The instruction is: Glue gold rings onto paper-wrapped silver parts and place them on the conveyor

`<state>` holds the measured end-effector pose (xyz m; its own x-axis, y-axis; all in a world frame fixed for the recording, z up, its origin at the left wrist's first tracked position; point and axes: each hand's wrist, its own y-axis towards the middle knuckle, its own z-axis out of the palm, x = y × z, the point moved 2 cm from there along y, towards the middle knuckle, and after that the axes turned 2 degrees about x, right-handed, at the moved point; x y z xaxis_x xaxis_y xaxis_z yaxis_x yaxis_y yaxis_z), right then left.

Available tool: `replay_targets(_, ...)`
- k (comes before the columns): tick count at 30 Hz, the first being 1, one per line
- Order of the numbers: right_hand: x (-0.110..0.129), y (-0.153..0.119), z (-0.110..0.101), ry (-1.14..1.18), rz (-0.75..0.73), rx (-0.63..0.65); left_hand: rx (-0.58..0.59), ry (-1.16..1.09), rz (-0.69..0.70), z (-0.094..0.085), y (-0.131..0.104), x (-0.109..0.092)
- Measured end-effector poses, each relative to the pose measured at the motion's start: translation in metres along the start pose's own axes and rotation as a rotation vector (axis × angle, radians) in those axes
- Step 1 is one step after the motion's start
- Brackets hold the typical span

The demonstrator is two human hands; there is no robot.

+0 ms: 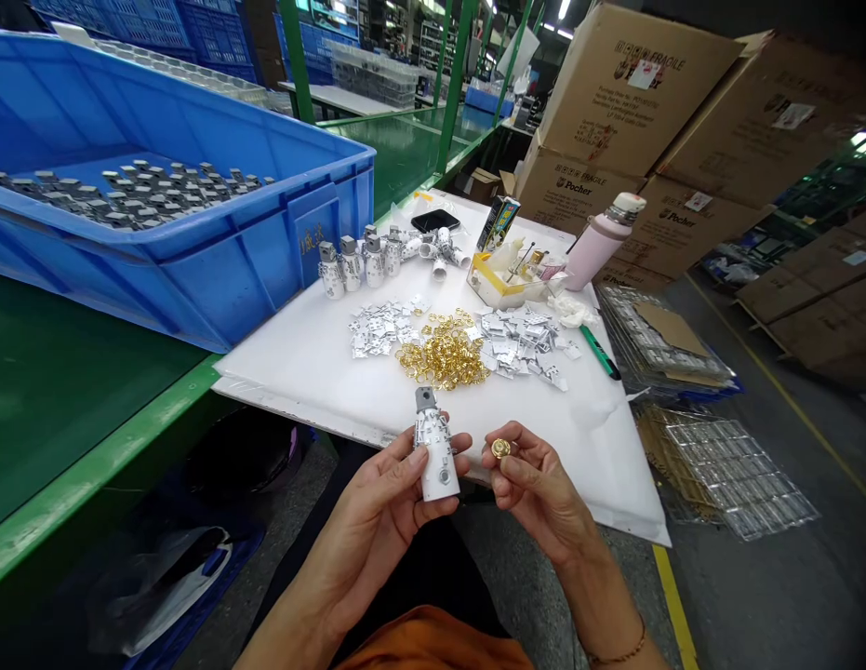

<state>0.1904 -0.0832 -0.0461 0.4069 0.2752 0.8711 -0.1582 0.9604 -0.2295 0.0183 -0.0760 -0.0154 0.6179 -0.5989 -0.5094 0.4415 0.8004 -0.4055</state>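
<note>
My left hand (397,479) is closed around a white cylindrical part (436,456) with a grey square top and small raised details on its side. To its right, my right hand (537,484) pinches a small round gold piece (500,448) between thumb and fingers. The two held pieces are apart. Just beyond the hands lies a heap of gold rings (446,354). Small white flat pieces are piled on its left (380,330) and right (523,340). Several similar white cylindrical parts (350,264) stand upright at the table's back left.
A blue bin (265,270) with many grey pieces stands left. On the white foam-topped table (313,391) are a phone (435,221), a yellow-edged box (499,290), a pink bottle (600,244) and a green cutter (600,352). Cartons (614,93) and clear trays (739,475) are at right.
</note>
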Motion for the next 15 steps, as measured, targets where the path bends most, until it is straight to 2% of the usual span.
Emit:
replay_targets(3,0.005,0.001,0.002,-0.089,-0.028,0.003,-0.002,-0.004,-0.003,-0.003,0.000,-0.002)
replay_targets(6,0.025,0.021,0.002,-0.529,-0.173,-0.071,-0.021,-0.006,-0.012,-0.005,0.002,-0.004)
replay_targets(8,0.046,0.051,0.004,-0.852,-0.309,-0.170,-0.037,-0.013,-0.008,-0.006,0.004,-0.005)
replay_targets(11,0.080,0.115,0.013,-1.134,-0.413,-0.311,-0.056,-0.033,-0.007,-0.008,0.006,-0.006)
replay_targets(15,0.110,0.200,0.031,-1.484,-0.318,-0.374,-0.095,-0.049,-0.001,-0.016,0.001,-0.013)
